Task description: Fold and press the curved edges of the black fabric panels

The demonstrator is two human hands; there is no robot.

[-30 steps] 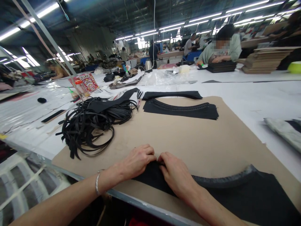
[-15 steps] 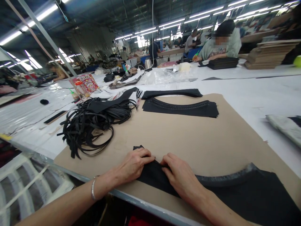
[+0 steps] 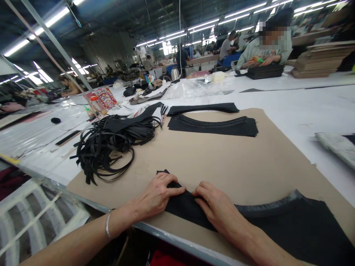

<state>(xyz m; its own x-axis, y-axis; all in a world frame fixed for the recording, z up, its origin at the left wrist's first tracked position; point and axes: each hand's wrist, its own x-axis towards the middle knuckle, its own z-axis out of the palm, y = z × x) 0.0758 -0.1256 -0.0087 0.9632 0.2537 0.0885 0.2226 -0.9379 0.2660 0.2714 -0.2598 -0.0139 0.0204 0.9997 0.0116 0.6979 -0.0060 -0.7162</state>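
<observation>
A long black fabric panel [image 3: 288, 232] lies along the near side of the table, its curved upper edge bearing a folded, slightly shiny band. Near its left end, my left hand [image 3: 158, 193] holds the edge, thumb stretched along it and fingers bent onto the cloth. Just to the right, my right hand [image 3: 217, 205] pinches the same edge between thumb and fingers. A short stretch of edge shows between the two hands. The right hand and forearm cover part of the panel.
Brown board [image 3: 216, 162] lies under the work. A tangle of black strips [image 3: 102, 147] sits left; black curved pieces [image 3: 213, 125] lie beyond. Past the white tabletop [image 3: 288, 111], a co-worker [image 3: 266, 55] sits behind a black stack [image 3: 266, 71] and brown sheets [image 3: 321, 61].
My right hand has shifted slightly right along the panel's edge, and my left thumb reaches a little farther right. The co-worker has raised their hands above the black stack.
</observation>
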